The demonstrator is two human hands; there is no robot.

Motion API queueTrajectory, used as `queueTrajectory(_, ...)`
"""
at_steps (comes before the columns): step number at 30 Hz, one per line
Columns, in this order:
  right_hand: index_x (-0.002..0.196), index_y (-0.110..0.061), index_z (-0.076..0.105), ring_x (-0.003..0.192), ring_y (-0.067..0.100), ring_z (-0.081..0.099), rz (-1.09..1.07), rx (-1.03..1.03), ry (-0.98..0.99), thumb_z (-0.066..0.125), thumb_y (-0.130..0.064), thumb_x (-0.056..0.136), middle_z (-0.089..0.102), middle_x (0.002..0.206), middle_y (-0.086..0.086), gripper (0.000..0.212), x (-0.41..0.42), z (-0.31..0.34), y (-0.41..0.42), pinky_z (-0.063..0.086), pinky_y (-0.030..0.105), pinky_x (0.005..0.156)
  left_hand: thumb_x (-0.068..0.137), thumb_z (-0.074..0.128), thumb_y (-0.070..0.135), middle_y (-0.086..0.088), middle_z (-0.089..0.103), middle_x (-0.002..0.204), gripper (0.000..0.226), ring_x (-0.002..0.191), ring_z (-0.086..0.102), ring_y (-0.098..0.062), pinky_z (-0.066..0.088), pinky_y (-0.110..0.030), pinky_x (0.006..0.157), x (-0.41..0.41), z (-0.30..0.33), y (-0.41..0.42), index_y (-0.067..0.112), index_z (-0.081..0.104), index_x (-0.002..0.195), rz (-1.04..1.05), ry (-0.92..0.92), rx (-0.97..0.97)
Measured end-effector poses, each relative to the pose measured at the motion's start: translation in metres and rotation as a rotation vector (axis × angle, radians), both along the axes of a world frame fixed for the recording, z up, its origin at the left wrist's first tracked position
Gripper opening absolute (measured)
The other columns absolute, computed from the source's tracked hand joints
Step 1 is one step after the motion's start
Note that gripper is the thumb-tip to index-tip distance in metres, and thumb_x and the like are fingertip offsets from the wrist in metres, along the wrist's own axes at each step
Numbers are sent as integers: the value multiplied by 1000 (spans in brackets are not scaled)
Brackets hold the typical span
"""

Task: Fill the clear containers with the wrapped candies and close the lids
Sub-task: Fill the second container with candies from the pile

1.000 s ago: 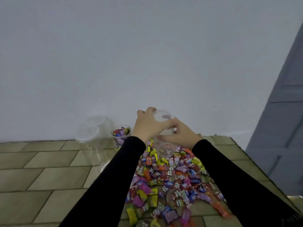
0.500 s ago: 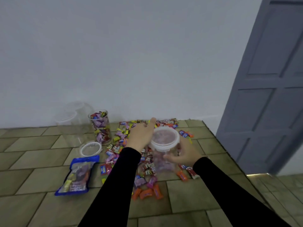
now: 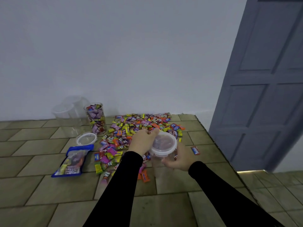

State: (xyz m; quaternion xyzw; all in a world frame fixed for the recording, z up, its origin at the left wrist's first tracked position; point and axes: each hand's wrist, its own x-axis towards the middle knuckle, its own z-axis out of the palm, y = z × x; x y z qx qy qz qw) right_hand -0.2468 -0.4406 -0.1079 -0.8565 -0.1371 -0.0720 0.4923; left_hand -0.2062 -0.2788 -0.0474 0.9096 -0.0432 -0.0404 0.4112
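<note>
the lid-closing step looks in hand: left hand [image 3: 143, 140] grips the white lid [image 3: 164, 143] on a clear container [image 3: 161, 161] steadied by the right hand [image 3: 177, 158] beside the candy pile [image 3: 136, 128]; next, press it shut.

Multicoloured wrapped candies [image 3: 131, 128], white-rimmed lid [image 3: 164, 143], blue bag [image 3: 73, 160], black sleeves [image 3: 118, 185], olive tiles [image 3: 32, 185]

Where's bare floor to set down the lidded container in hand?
Free: tiles right of the right hand, around the lone red candy toward the door; also tiles in front of the blue bag. Crowded: the candy pile, and the jars with the loose lid.
</note>
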Motion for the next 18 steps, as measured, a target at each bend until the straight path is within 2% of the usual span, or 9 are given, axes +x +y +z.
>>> queueTrajectory(3, 106, -39, 49, 90, -17, 58, 23, 4, 41, 81, -11, 72, 61, 101, -20, 53, -1, -5, -2, 42, 3, 75, 99, 39, 52, 0, 51, 70, 47, 67, 48, -18, 36, -30, 69, -5, 1, -2, 17, 47, 68, -15, 8, 6)
queueTrajectory(5, 108, -37, 51, 96, -12, 59, 47, 29, 93, 82, -10, 72, 64, 106, -16, 55, -1, -9, -3, 43, 6, 81, 100, 36, 51, -1, 54, 72, 47, 62, 50, -17, 38, -29, 66, -6, 0, 0, 15, 52, 74, -54, 62, -34)
queueTrajectory(8, 110, -35, 53, 98, -10, 60, 84, 44, 157, 83, -9, 70, 64, 107, -15, 57, -1, -10, -3, 42, 5, 83, 102, 34, 49, -1, 53, 61, 49, 40, 42, -11, 33, -20, 43, -10, 3, 5, 11, 60, 85, -97, 202, -109)
queueTrajectory(10, 112, -33, 54, 99, -9, 60, 112, 42, 177, 84, -8, 69, 65, 108, -15, 58, 0, -7, -2, 42, 5, 84, 100, 37, 51, -1, 50, 53, 53, 31, 34, -9, 25, -15, 35, -12, 4, 9, 6, 65, 93, -103, 287, -167)
queueTrajectory(14, 116, -30, 55, 103, -8, 59, 161, 11, 206, 84, -12, 69, 65, 111, -14, 58, 3, 0, -2, 41, 6, 87, 91, 49, 61, 2, 43, 46, 53, 34, 31, -8, 23, -16, 37, -14, 2, 15, 17, 59, 64, -88, 382, -276)
queueTrajectory(18, 118, -26, 55, 95, -13, 58, 186, -19, 237, 83, -10, 69, 64, 106, -18, 59, 5, 3, -3, 41, 6, 83, 87, 61, 54, 2, 43, 46, 44, 36, 31, -11, 22, -18, 39, -10, -8, 14, 14, 64, 70, -46, 341, -444)
